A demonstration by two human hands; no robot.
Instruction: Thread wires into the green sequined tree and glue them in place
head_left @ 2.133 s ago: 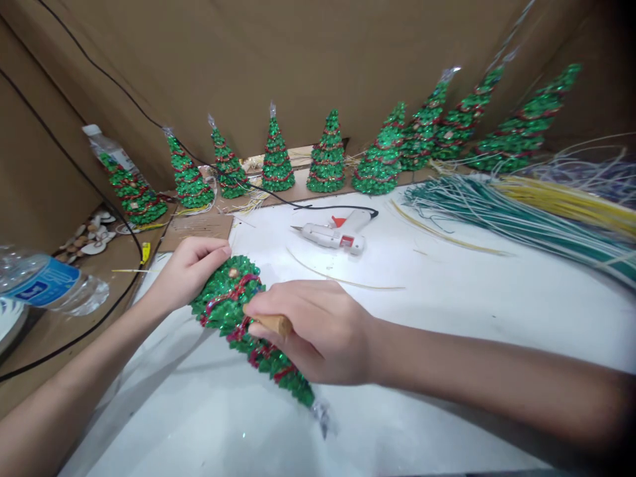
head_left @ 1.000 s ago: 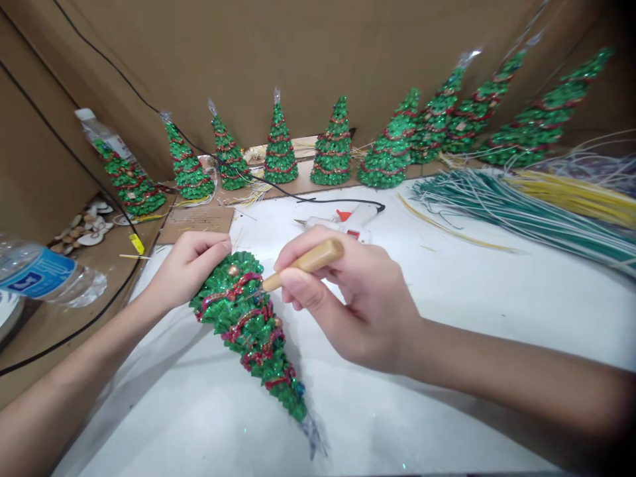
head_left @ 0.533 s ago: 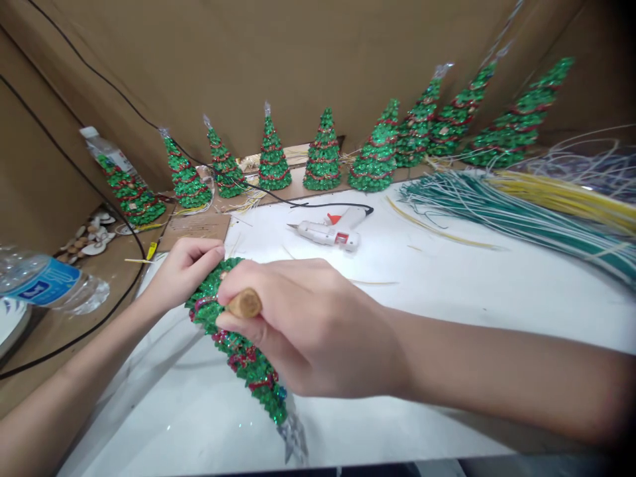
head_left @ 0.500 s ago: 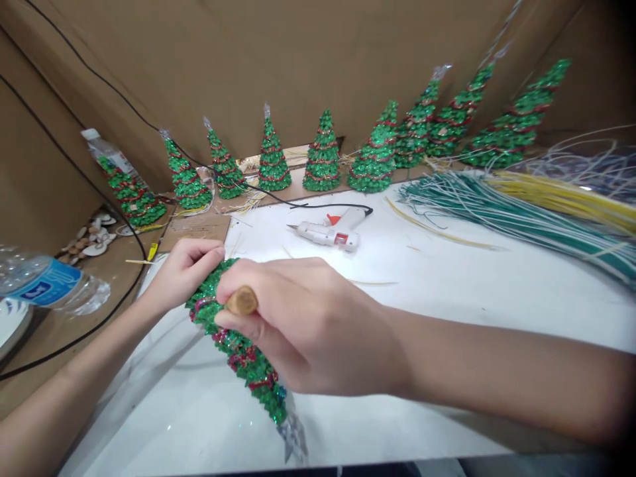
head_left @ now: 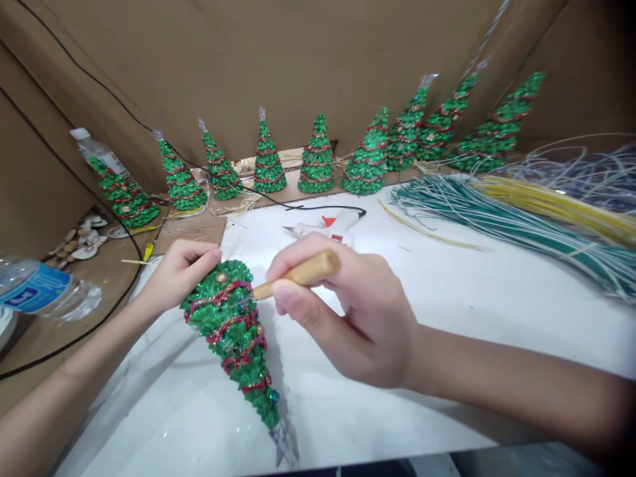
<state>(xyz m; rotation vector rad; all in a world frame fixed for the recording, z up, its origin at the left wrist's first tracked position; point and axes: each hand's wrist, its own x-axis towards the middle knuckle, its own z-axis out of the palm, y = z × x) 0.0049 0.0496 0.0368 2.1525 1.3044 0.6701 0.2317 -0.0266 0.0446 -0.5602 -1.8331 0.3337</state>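
A small glittery green Christmas tree [head_left: 231, 331] lies tilted over the white board, its wide base away from me and its silver star [head_left: 281, 445] toward me. Red garlands and little baubles wind around it. My left hand [head_left: 186, 275] is closed on the base edge, with some fingers hidden behind it. Between the thumb and fingers of my right hand [head_left: 348, 318] is an awl [head_left: 311, 270] with a wooden handle. Its thin metal tip points left at the tree's upper side, beside a blue bauble; I cannot tell whether it touches.
A glue gun [head_left: 303, 230] lies behind my right hand, its black cord running left. Several finished-looking trees [head_left: 317, 159] line the back wall. Green, white and yellow wires [head_left: 507, 218] lie at the right. A water bottle [head_left: 44, 288] rests on its side at the left.
My right hand has drawn back to the right and turned, so the awl's handle and tip now show from the side. More of the tree is visible. My left hand keeps its hold.
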